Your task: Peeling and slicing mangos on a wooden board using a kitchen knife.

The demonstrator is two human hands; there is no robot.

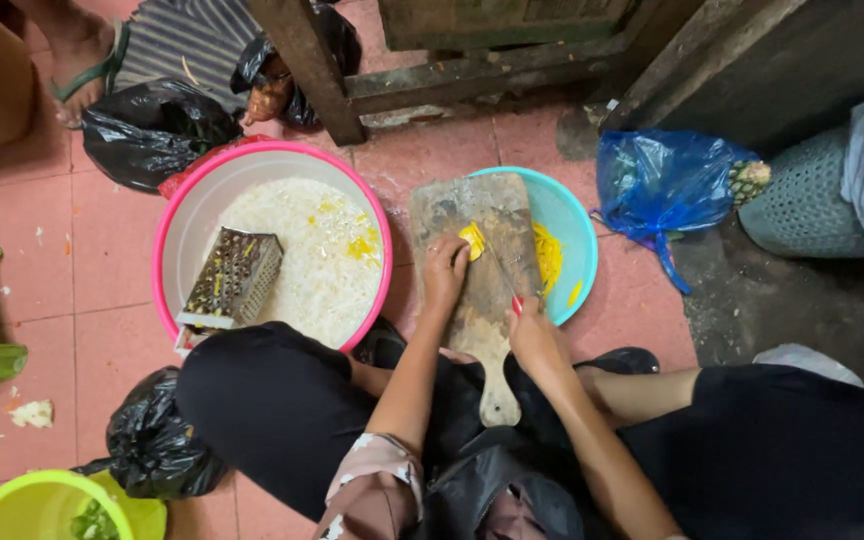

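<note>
The yellow piece [471, 240] lies on the wooden board [477, 300] over the blue bowl [569, 215] — the left hand [444, 275] presses it with bent fingers. The right hand [532, 335] grips a knife [505, 280] — red handle.

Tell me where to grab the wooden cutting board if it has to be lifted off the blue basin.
Probably the cutting board is best gripped by its narrow rounded handle, reached from the near side. The handle juts past the basin toward the person's lap, while the wide end carries the yellow pieces under the left hand.
</note>
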